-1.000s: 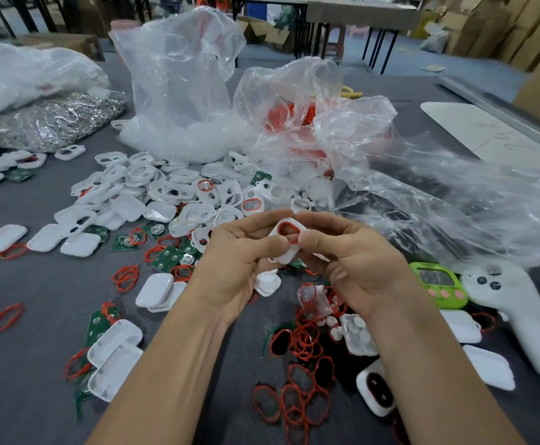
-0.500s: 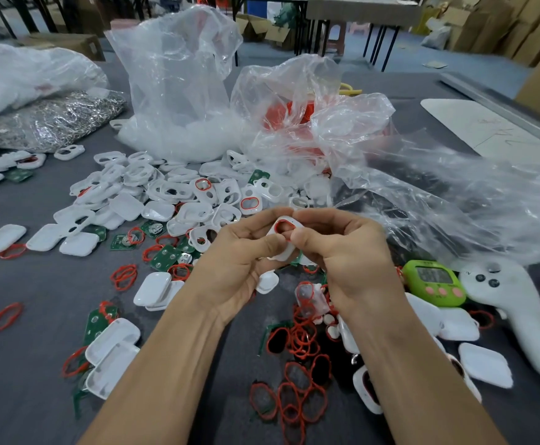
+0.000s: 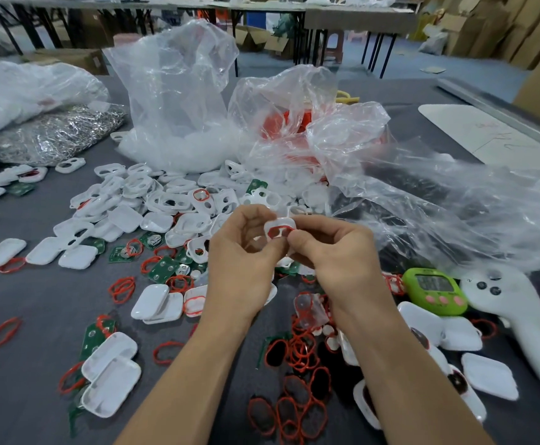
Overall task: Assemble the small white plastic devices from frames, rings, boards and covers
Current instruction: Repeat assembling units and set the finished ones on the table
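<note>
Both hands meet at mid-table over the dark grey cloth. My left hand (image 3: 243,261) and my right hand (image 3: 336,258) pinch one small white plastic frame (image 3: 279,224) that carries a red ring (image 3: 276,232) in its groove. My right thumb presses on the ring's right side. Loose white frames (image 3: 166,200) lie heaped behind the hands. White covers (image 3: 111,374) sit to the lower left. Red rings (image 3: 297,348) pile up below the hands, and green boards (image 3: 162,268) are scattered left of them.
Crumpled clear plastic bags (image 3: 294,123) rise behind and spread to the right. A green timer (image 3: 433,290) and a white controller (image 3: 512,316) lie on the right. A bag of silver metal parts (image 3: 57,133) sits at the far left. Covers (image 3: 486,374) lie near my right forearm.
The hands have kept hold of the frame and turned it slightly. My right thumb has moved along the red ring. The camera has tilted a little.
</note>
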